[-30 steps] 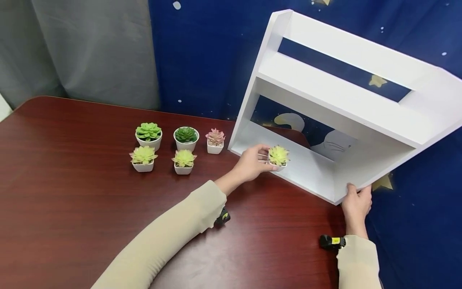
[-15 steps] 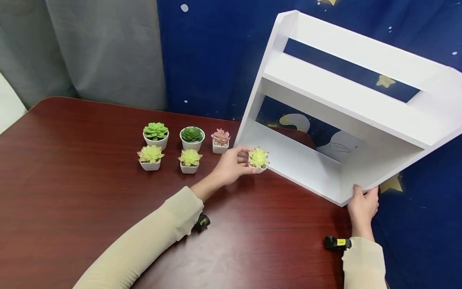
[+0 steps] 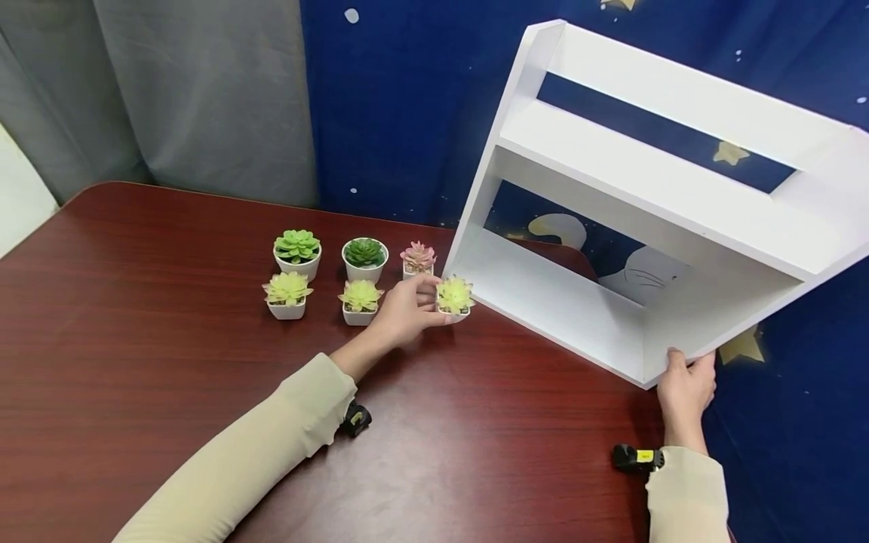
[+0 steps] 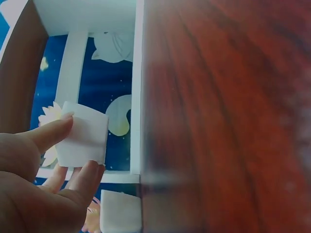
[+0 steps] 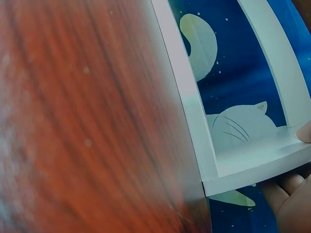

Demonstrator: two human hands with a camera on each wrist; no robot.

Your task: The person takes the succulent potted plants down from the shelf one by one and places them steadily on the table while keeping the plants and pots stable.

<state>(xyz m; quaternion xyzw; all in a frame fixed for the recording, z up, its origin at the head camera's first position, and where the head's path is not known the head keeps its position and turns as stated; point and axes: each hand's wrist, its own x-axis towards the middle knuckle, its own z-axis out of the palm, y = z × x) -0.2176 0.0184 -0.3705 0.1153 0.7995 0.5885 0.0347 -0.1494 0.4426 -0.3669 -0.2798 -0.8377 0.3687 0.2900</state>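
Note:
Between thumb and fingers, my left hand pinches a small yellow-green potted succulent, just left of the white shelf. The left wrist view shows its square white pot tilted in the fingertips. My right hand grips the lower right edge of the shelf, thumb inside and fingers outside. Directly behind the left hand stands a pink succulent, its pot partly hidden. A second yellow-green succulent is close to the left wrist.
Further left on the brown table stand a bright green succulent, a dark green succulent and another yellow-green succulent. A blue curtain with stars and a grey curtain hang behind the table.
My left hand has moved left with the yellow-green succulent, from inside the shelf's lower compartment to beside its left edge. The right hand keeps its grip on the shelf.

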